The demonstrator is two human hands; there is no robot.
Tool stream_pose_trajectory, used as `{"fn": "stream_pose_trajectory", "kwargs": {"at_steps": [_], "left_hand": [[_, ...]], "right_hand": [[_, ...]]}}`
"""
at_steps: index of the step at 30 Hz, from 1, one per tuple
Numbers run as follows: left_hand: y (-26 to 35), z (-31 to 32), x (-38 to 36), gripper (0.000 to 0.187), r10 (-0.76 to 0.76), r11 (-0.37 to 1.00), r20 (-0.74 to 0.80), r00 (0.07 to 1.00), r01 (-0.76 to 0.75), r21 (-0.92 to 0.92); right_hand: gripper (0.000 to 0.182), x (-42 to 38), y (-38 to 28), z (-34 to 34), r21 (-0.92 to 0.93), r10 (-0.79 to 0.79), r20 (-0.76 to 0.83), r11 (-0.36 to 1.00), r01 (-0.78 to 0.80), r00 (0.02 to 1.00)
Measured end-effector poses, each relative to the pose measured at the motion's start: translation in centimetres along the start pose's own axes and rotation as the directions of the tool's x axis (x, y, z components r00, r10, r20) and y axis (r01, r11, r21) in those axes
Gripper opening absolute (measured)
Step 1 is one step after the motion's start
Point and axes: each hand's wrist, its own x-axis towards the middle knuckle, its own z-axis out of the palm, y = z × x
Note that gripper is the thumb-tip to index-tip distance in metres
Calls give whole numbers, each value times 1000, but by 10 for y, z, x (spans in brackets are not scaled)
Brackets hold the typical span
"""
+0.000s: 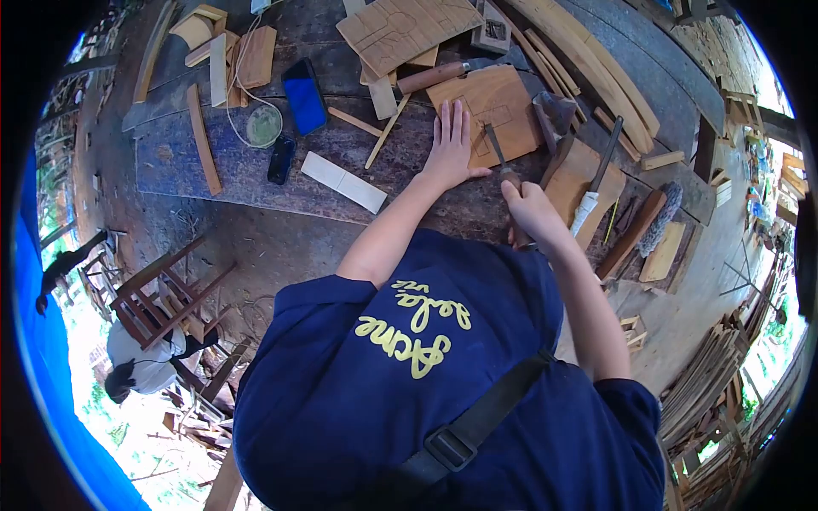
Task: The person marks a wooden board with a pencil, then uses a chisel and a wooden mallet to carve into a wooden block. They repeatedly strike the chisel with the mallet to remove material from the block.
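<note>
A flat wooden board (516,92) with pencil-like lines on its face lies on the workbench in front of me. My left hand (452,146) rests flat on its left edge, fingers stretched out. My right hand (532,209) is closed round the wooden handle of a chisel (499,153), whose metal blade slants down to the marked middle of the board. Behind the board lies a thick brown wooden handle (433,77); what it belongs to is hidden. A dark block-like tool (555,114) stands by the board's right edge.
Beyond sits a carved panel (405,32). To the right are a file-like tool (607,157) with a white-wrapped grip and a bristle brush (646,223). A phone (305,96), a white strip (343,181) and wood pieces lie left. A person (145,358) is at lower left.
</note>
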Motion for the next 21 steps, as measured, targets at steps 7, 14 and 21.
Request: {"fn": "stream_pose_trajectory", "kwargs": {"at_steps": [7, 14, 21], "left_hand": [[1, -1, -1, 132, 6, 1000, -6, 1000, -6, 6], [1, -5, 0, 129, 29, 1000, 0, 1000, -29, 0], [0, -4, -1, 127, 24, 1000, 24, 999, -24, 4]], "right_hand": [[39, 13, -28, -24, -147, 178, 150, 977, -156, 972], [39, 10, -45, -14, -7, 202, 142, 979, -203, 969], [32, 12, -23, 1, 264, 178, 129, 942, -207, 976]]}}
